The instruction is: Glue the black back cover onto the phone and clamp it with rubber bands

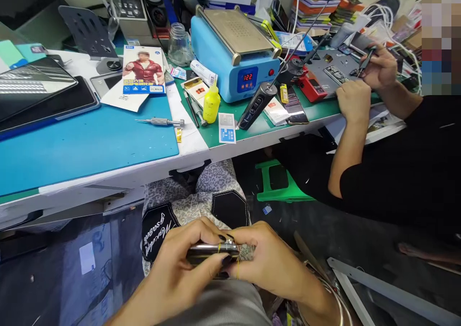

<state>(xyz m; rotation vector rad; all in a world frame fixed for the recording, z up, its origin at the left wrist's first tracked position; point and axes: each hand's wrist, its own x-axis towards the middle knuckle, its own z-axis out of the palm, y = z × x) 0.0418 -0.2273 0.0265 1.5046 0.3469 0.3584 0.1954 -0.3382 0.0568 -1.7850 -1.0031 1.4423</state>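
Low over my lap, my left hand [183,259] is closed around a dark, slim phone [203,253] seen nearly edge-on. A thin yellow rubber band [237,269] crosses the phone's right end and runs by my right thumb. My right hand [268,259] is closed at that end, its thumb and fingertips pinching at the band and the phone's edge. Between the right thumb and forefinger a gap shows patterned trouser cloth. My fingers hide most of the phone's faces.
Ahead stands a workbench with a blue mat [90,148], a precision screwdriver [160,121], a blue heating plate machine [223,52], a yellow bottle [211,104] and a black handheld tool [257,105]. At right, a co-worker's hands [382,66] work on parts above a green stool [268,182].
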